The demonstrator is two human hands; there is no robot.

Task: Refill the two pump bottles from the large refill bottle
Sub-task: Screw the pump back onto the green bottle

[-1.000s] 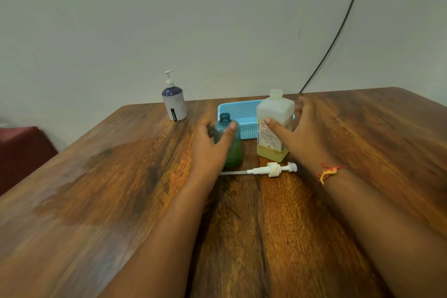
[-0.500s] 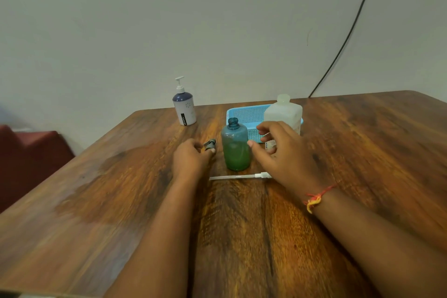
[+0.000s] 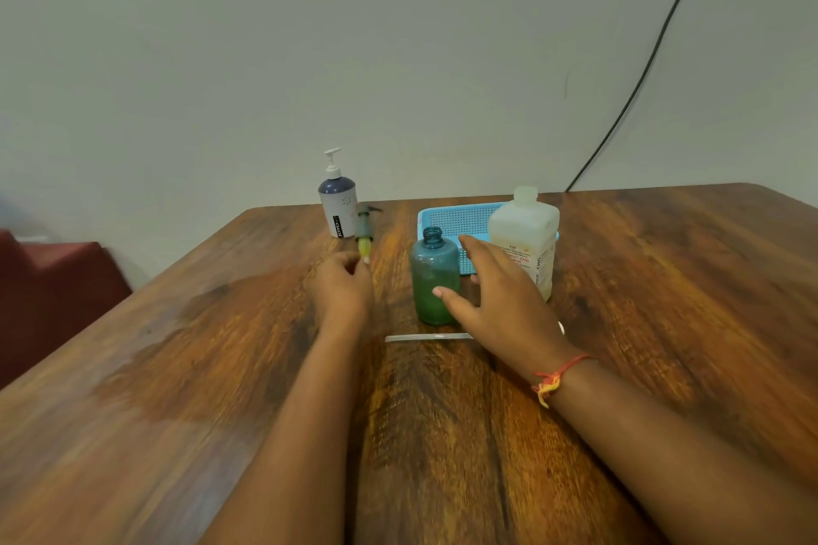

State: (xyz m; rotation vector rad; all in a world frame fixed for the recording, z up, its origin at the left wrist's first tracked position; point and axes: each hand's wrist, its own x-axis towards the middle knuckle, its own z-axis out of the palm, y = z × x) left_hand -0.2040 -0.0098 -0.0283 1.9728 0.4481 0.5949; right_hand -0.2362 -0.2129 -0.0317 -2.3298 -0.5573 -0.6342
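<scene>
Teal translucent pump bottle (image 3: 435, 277), cap off, neck open, stands upright on the brown wooden table (image 3: 177, 367) with green liquid in its lower part; it sits just left of the right hand (image 3: 500, 301), whose thumb tip lies against or right at its lower front. Right hand fingers (image 3: 476, 252) are spread wide and loosely curved, holding nothing, reaching over toward the large white translucent refill bottle (image 3: 526, 235), which stands capped just behind and right of them; contact with it cannot be told. Blue perforated plastic basket (image 3: 456, 219) behind both. White dip tube (image 3: 427, 337) of a loose pump lies flat on the table just under and in front of the right palm, its head mostly hidden by the hand. Left hand (image 3: 343, 292), left of the teal bottle and apart from it, is curled closed, fingertips pinching a small pump head with a yellow-green stem (image 3: 365, 237) that points away. White-and-navy pump bottle (image 3: 337, 204), pump fitted, stands just beyond that piece.
</scene>
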